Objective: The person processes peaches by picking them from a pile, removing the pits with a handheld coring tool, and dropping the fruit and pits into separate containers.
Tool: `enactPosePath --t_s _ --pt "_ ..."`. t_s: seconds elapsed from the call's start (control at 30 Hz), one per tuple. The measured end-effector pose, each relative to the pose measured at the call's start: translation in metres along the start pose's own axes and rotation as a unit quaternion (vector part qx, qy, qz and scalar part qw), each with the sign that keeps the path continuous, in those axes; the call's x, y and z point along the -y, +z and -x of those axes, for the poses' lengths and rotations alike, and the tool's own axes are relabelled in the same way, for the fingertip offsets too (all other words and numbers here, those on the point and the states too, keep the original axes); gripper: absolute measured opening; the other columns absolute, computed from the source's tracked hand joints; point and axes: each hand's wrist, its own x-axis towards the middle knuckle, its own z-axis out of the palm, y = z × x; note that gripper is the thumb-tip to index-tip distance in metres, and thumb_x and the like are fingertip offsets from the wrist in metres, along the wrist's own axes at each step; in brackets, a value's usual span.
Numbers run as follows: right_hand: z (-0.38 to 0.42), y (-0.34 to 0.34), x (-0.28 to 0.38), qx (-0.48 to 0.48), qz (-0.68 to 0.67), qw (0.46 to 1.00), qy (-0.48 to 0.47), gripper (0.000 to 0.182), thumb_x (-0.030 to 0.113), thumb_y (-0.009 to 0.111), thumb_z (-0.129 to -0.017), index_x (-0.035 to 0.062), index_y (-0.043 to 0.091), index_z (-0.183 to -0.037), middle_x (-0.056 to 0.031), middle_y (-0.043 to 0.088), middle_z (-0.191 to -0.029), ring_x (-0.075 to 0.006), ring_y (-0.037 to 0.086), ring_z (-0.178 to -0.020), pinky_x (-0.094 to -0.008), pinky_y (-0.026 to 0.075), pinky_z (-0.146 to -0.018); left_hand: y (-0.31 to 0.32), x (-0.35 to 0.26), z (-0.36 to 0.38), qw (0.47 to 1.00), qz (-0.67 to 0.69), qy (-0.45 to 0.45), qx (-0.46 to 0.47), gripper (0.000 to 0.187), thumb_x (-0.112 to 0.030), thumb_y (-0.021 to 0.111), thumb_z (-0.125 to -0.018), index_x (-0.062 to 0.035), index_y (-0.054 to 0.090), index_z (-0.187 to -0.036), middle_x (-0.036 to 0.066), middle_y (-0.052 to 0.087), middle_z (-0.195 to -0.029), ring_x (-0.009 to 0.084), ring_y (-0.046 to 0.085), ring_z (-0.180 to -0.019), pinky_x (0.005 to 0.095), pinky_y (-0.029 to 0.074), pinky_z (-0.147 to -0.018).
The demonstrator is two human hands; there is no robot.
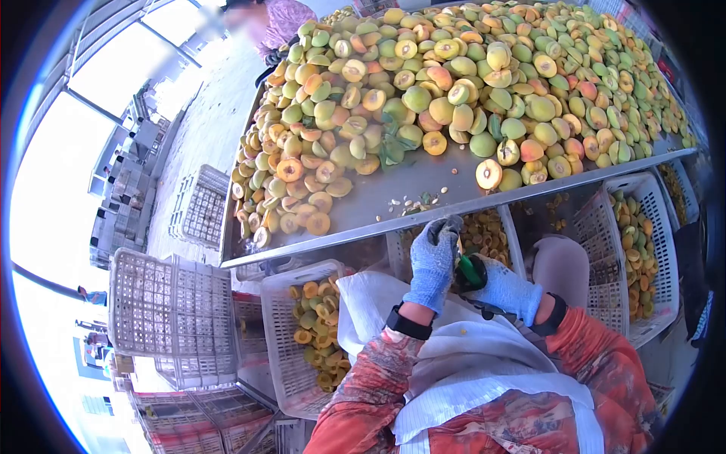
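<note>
Wide steel worktop [393,198] across the top, tilted by the lens, heaped with halved peaches [469,83], green-skinned and orange-fleshed, far edge of the pile cut off by the frame. Bare strip of metal along the near rim, a few pale pits [412,203] scattered there. One half [488,174] lying cut side up, apart from the heap, just above the rim.

Below the worktop, white plastic crates: one at right [643,257] holding more halves, partly hidden behind the worktop edge; one at lower left [291,340] with orange halves inside; an empty one [170,303] standing upside down beside it; another [491,234] straight under the hands, mostly blocked from view.

White apron [454,356] over the lap, patterned orange sleeves at the bottom, cut off by the frame.

Top left, another person's sleeve [283,19] at the worktop's far end, blurred, little else to make out.

Left hand [432,261] in a blue-grey glove, fingers curled upward and closed around something small; hard to say what, only a sliver of orange showing at its edge. Right hand [505,289] in a matching glove, fingers wrapped round a green-handled tool [470,271], tip pressed against the left hand, blade itself hidden between the gloves. Both hands just below the worktop rim, touching each other.
</note>
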Motion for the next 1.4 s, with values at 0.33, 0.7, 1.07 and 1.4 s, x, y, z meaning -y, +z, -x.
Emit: enactPosePath --t_s 0.33,0.7,1.07,1.4 --pt "0.009 -0.005 0.027 0.073 -0.211 0.974 0.033 0.034 0.009 0.066 -0.07 0.0031 0.053 -0.101 -0.0022 0.055 -0.067 -0.0094 0.047 -0.041 -0.0212 0.037 -0.037 -0.006 -0.031 0.001 0.998 0.033 0.029 0.046 0.019 -0.008 0.052 -0.083 0.0033 0.06 -0.096 0.006 0.062 -0.088 0.0111 0.055 -0.078 0.0226 0.045 -0.072" --pt "0.007 -0.014 0.022 0.066 -0.184 0.981 -0.008 0.028 0.011 0.065 -0.072 0.0027 0.049 -0.093 -0.0019 0.049 -0.058 -0.0098 0.048 -0.04 -0.0229 0.038 -0.032 0.002 -0.013 -0.014 0.971 0.21 -0.1 0.05 0.039 -0.032 0.046 -0.086 0.0046 0.056 -0.096 0.013 0.06 -0.082 0.0192 0.057 -0.067 0.0255 0.046 -0.058" --pt "0.007 -0.027 0.01 0.116 -0.151 0.982 0.014 0.024 0.013 0.061 -0.073 0.0015 0.054 -0.093 -0.0011 0.054 -0.066 -0.0079 0.051 -0.051 -0.022 0.041 -0.041 0.013 -0.017 -0.004 0.998 -0.042 0.046 -0.006 0.031 -0.023 0.047 -0.086 0.0047 0.057 -0.097 0.008 0.058 -0.086 0.0119 0.051 -0.07 0.0236 0.042 -0.061" --pt "0.012 -0.022 -0.018 0.152 -0.427 0.891 0.017 0.041 0.016 0.068 -0.069 -0.0031 0.053 -0.101 -0.0056 0.057 -0.069 -0.0088 0.05 -0.042 -0.02 0.038 -0.034 0.019 -0.008 -0.01 0.94 0.301 -0.087 0.134 0.043 -0.036 0.044 -0.087 0.002 0.05 -0.106 0.018 0.059 -0.091 0.0264 0.061 -0.073 0.0333 0.054 -0.058"
